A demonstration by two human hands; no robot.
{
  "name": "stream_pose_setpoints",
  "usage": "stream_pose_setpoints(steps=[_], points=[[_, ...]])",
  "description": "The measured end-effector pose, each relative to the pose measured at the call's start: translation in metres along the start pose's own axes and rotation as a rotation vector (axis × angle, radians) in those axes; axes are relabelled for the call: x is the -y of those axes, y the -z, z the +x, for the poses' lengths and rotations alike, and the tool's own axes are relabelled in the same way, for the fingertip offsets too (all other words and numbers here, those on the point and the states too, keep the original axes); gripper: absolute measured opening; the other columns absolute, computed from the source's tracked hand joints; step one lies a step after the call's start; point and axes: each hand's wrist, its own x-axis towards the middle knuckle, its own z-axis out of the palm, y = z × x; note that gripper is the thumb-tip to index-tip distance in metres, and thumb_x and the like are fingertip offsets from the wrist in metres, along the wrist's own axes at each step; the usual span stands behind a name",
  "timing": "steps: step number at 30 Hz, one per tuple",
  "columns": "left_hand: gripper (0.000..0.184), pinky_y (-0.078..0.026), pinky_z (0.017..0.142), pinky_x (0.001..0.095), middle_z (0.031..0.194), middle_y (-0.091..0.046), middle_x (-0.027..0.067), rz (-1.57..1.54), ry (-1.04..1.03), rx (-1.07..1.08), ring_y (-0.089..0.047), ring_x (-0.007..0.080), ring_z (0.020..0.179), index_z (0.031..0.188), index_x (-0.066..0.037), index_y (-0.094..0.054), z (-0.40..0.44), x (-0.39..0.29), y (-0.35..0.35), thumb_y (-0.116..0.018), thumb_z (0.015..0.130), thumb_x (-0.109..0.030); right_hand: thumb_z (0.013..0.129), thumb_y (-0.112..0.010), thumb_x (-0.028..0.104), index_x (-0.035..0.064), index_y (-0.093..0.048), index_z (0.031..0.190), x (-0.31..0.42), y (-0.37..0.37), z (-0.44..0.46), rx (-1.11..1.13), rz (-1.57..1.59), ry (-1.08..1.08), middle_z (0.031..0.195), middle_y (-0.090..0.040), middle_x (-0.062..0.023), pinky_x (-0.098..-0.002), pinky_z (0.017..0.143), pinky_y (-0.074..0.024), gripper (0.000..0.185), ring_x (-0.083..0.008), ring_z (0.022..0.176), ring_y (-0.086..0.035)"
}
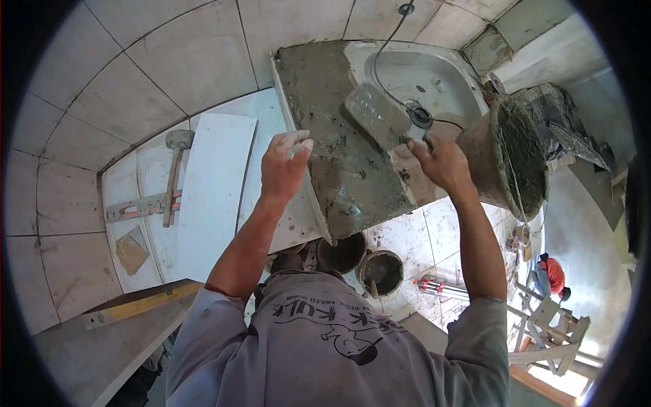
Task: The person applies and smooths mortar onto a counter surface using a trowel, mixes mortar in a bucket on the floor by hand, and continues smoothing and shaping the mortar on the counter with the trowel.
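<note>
Overhead view of a person's 2 bare hands at a slab [319,102] coated in wet grey mortar, which appears to lie partly across a white basin [441,74], probably using it as a support.

The right hand [444,163] is closed around the handle end of a flat trowel [376,115], fingers curled tight, its blade against the mortar, apparently angled to drag the mortar level. The left hand [285,166] is at the slab's left edge, fingers partly curled and thumb slightly apart; whether they grip the edge cannot be told, though the position would suit steadying it.

A large mortar-caked bucket [481,163] sits just beside the right hand, likely to keep its contents within easy reach.

To the left, on a pale tabletop [152,247], a mallet [172,180] lies across a level [125,210], near a plain white panel [213,183]; these seem set aside, off the mortar. 2 smaller buckets [382,254] stand below. Farther right, a person in red [554,275] bends over.
</note>
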Motion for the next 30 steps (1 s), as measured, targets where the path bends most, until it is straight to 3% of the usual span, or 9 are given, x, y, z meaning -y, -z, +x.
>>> stream_pose_setpoints(steps=[3,7,9,10,11,14,21,25,30], points=[[0.032,-0.044,0.094,0.0350,0.106,-0.065,0.0127,-0.014,-0.082,-0.001,-0.058,0.0274,0.107,0.106,-0.001,-0.066,0.002,-0.006,-0.008,-0.060,0.086,-0.025,0.090,-0.055,0.048,0.0017,-0.061,0.098,0.004,0.013,-0.029,0.035,-0.062,0.005,0.082,-0.064,-0.0258,-0.0493,0.077,-0.0485,0.047,-0.0423,0.086,-0.063],[0.037,-0.042,0.098,0.0362,0.112,-0.062,0.0147,-0.098,-0.005,-0.041,-0.056,0.0278,0.110,0.110,-0.002,-0.064,-0.011,0.013,-0.020,-0.059,0.088,-0.031,0.090,-0.056,0.047,0.0014,-0.061,0.095,-0.009,0.004,-0.050,0.043,0.039,-0.060,0.081,-0.064,-0.0259,-0.0478,0.075,-0.0482,0.047,-0.0421,0.084,-0.063],[0.039,-0.041,0.098,0.0367,0.115,-0.060,0.0153,-0.123,0.004,-0.085,-0.054,0.0278,0.112,0.111,-0.001,-0.064,-0.019,0.026,-0.021,-0.059,0.090,-0.033,0.090,-0.056,0.047,0.0009,-0.060,0.095,-0.019,-0.008,-0.054,0.145,0.336,-0.129,0.076,-0.062,-0.0244,-0.0460,0.072,-0.0471,0.046,-0.0397,0.076,-0.062],[0.041,-0.041,0.099,0.0372,0.117,-0.058,0.0156,-0.180,0.089,-0.082,-0.053,0.0278,0.114,0.113,-0.001,-0.063,-0.020,0.031,-0.020,-0.057,0.091,-0.035,0.093,-0.054,0.045,0.0006,-0.060,0.094,-0.019,-0.012,-0.057,0.181,0.506,-0.171,0.069,-0.061,-0.0175,-0.0397,0.063,-0.0464,0.045,-0.0280,0.065,-0.060],[0.044,-0.040,0.100,0.0377,0.120,-0.057,0.0158,-0.236,0.176,-0.082,-0.052,0.0278,0.115,0.115,0.000,-0.062,-0.023,0.035,-0.019,-0.056,0.092,-0.038,0.093,-0.054,0.045,0.0006,-0.060,0.094,-0.019,-0.014,-0.058,0.180,0.501,-0.172,0.069,-0.061,-0.0175,-0.0397,0.063,-0.0464,0.045,-0.0280,0.065,-0.060],[0.048,-0.039,0.101,0.0369,0.122,-0.055,0.0165,-0.245,0.214,-0.066,-0.051,0.0274,0.117,0.120,0.000,-0.059,-0.030,0.024,-0.006,-0.054,0.093,-0.038,0.097,-0.050,0.040,0.0025,-0.061,0.092,-0.021,-0.023,-0.057,0.338,0.850,-0.390,0.066,-0.058,-0.0045,-0.0277,0.047,-0.0417,0.040,-0.0104,0.053,-0.052],[0.045,-0.038,0.102,0.0356,0.123,-0.056,0.0175,-0.243,0.322,-0.077,-0.052,0.0277,0.116,0.122,0.001,-0.059,-0.057,0.035,0.011,-0.052,0.094,-0.034,0.097,-0.047,0.045,0.0047,-0.058,0.086,-0.029,-0.011,-0.083,0.384,1.129,-0.451,0.062,-0.056,-0.0054,-0.0266,0.040,-0.0418,0.043,-0.0129,0.044,-0.051],[0.045,-0.038,0.101,0.0349,0.123,-0.057,0.0178,-0.298,0.331,-0.069,-0.052,0.0271,0.117,0.122,0.002,-0.058,-0.069,0.048,0.009,-0.049,0.096,-0.033,0.097,-0.046,0.046,0.0052,-0.056,0.088,-0.045,-0.025,-0.123,0.266,1.097,-0.440,0.060,-0.053,-0.0046,-0.0262,0.041,-0.0414,0.043,-0.0126,0.044,-0.049],[0.046,-0.039,0.101,0.0338,0.125,-0.056,0.0175,-0.365,0.389,-0.026,-0.052,0.0250,0.118,0.124,0.003,-0.057,-0.084,0.034,-0.001,-0.048,0.097,-0.033,0.097,-0.050,0.039,0.0061,-0.052,0.082,-0.047,-0.083,-0.171,-0.076,0.992,-0.459,0.061,-0.051,-0.0025,-0.0254,0.044,-0.0410,0.036,-0.0093,0.048,-0.047]])
